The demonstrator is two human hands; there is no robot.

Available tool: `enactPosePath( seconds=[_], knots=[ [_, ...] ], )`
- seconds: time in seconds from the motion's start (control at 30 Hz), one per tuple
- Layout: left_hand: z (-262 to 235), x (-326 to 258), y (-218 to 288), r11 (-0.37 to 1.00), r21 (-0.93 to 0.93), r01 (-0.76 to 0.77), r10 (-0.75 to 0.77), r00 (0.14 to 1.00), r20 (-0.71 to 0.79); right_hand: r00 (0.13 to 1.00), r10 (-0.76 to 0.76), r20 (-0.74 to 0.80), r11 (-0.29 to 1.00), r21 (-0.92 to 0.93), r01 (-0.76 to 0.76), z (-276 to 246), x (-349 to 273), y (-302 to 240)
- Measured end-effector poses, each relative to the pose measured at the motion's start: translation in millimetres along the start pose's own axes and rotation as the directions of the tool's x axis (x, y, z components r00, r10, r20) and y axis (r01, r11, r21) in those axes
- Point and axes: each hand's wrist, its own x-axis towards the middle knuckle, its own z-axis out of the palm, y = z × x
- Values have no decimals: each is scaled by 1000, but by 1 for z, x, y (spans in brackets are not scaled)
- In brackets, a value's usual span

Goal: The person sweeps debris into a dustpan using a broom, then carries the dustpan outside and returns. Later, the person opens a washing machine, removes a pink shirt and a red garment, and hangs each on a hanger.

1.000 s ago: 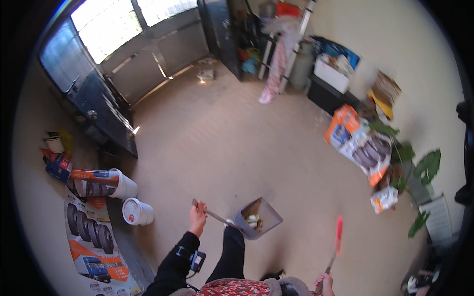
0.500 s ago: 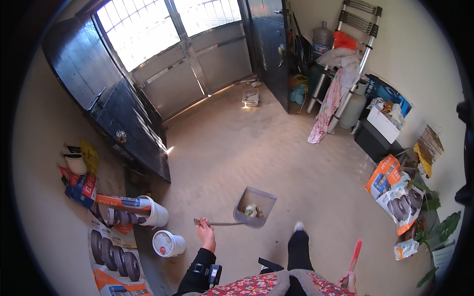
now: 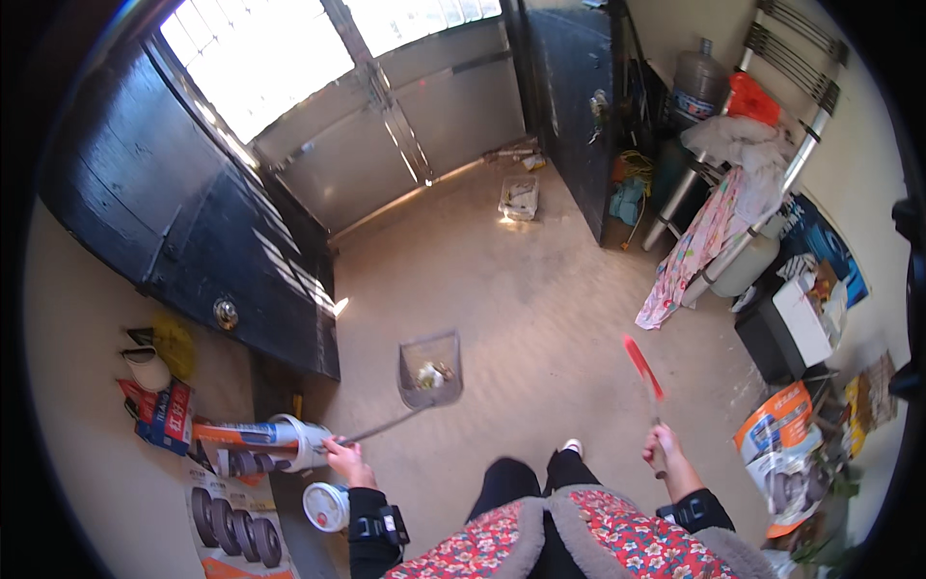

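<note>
Two dark, panelled door leaves (image 3: pixel 183 241) stand beyond the grey, scoop-shaped dustpan (image 3: pixel 432 397), one off to its left, the other to its right. Farther right of the dustpan leans a silver metal ladder (image 3: pixel 815 135), with a pink floral cloth (image 3: pixel 693 256) hanging beside it. The dustpan itself lies ahead of the person, its long thin handle slanting back toward the left hand; whether its underside meets the floor, I cannot tell. Nearer the person and left of the dustpan stands a white round bucket (image 3: pixel 326 507). Well beyond the dustpan, a clear rectangular box (image 3: pixel 519 197) sits on the floor. Right of the dustpan, and apart from it, a slim tool with a red, flat head (image 3: pixel 643 369) points up and away. The left hand (image 3: pixel 352 465) is curled round the dustpan's handle end; the right hand (image 3: pixel 664 446) is wrapped round the tool's handle. Smallest are pale and brownish scraps (image 3: pixel 433 375) inside the dustpan.
</note>
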Motion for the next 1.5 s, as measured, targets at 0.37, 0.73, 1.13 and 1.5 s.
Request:
enactPosePath(
  seconds=[0.37,0.73,1.13,1.5],
  knots=[
    [229,122,-1,992,122,-9,36,975,-221,943,-31,332,953,-275,128,299,97,-198],
    [547,272,17,948,313,51,-18,994,-108,967,-49,249,886,-437,158,514,207,-328],
    [864,319,-27,988,135,68,-75,996,44,946,53,319,943,-327,57,645,395,-499],
    [1094,333,-78,967,239,83,-119,983,139,945,97,311,958,-288,-3,823,579,-639]
  ],
)
